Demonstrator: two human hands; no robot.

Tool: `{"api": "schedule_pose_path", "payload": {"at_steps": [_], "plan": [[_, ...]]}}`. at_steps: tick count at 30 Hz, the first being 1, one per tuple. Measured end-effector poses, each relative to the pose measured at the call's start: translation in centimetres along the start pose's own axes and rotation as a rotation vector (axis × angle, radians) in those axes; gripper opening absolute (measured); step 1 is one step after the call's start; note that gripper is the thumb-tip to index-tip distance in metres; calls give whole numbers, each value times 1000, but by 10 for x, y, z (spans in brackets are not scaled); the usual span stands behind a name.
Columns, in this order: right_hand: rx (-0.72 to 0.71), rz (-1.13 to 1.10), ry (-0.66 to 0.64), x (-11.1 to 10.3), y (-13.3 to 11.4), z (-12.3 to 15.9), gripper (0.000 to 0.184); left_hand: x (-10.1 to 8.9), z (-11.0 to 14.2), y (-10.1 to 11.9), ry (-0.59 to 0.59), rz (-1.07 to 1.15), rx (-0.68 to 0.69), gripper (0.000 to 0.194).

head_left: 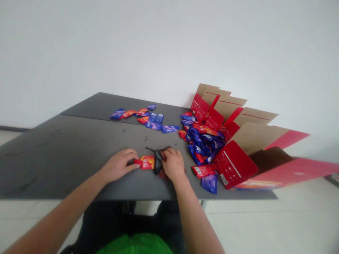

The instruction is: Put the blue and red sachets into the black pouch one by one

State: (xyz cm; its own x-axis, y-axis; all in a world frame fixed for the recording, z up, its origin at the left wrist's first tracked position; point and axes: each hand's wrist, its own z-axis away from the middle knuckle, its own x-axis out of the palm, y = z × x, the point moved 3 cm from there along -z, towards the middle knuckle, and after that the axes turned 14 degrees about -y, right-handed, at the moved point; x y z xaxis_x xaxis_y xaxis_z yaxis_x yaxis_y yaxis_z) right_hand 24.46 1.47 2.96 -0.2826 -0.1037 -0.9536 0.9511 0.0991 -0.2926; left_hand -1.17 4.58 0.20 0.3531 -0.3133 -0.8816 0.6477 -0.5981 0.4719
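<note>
A red and orange pouch (147,162) lies flat on the dark table near its front edge. My left hand (120,165) rests at the left of the pouch, with thumb and fingers closed on its narrow end. My right hand (173,163) is curled round a black, rounded object (158,162), whose kind I cannot make out. This object sits against the pouch's right end. Something dark red shows under my right palm, mostly hidden. A thin black strip sticks out behind the black object.
Right of my hands, a heap of blue and red pouches (203,141) spreads against a row of open red cardboard boxes (235,164). Several more pouches (152,126) lie scattered farther back on the table (79,141). A white wall (132,46) stands behind.
</note>
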Motion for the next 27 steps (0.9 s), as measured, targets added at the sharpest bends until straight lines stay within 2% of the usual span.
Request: {"api": "schedule_pose_path", "payload": {"at_steps": [2,3,4,6,8,10,11,13,16,18,19,20,22,24,25,27], "plan": [[148,15,50,-12,15,4,30,0,0,1,0,-1,-6,29],[172,19,85,-17,14,5,30,0,-1,1,-1,-2,-8,29],[146,20,116,-20,6,6,29,0,-1,1,-3,-3,-8,28],[-16,22,143,-17,-23,6,27,1,-3,0,-1,-13,-4,27],[-211,37,65,-5,-54,4,24,2,-4,-1,-3,-29,4,26],[-243,35,4,6,-65,1,23,3,-4,-2,-7,-46,9,26],[-230,28,-15,10,-61,0,24,3,-4,-2,-11,-50,9,27],[-167,15,-40,11,-37,-1,25,2,-3,-2,-18,-48,13,28],[12,36,-59,-4,8,-2,26,1,-3,0,-26,-28,18,29],[112,62,-20,-17,18,-3,26,1,-3,0,-21,-24,10,30],[114,68,21,-22,13,-3,27,1,-3,-1,-19,-24,7,31],[72,68,61,-24,2,-4,27,1,-3,-1,-19,-26,6,31],[-101,64,109,-20,-30,-6,28,2,-3,-3,-19,-31,3,31],[-261,79,64,-7,-58,-8,25,3,-4,-4,-30,-36,8,31],[-306,85,29,1,-64,-9,24,3,-4,-5,-29,-37,9,32],[-309,82,-19,10,-59,-11,25,3,-3,-5,-20,-34,8,32]]}}
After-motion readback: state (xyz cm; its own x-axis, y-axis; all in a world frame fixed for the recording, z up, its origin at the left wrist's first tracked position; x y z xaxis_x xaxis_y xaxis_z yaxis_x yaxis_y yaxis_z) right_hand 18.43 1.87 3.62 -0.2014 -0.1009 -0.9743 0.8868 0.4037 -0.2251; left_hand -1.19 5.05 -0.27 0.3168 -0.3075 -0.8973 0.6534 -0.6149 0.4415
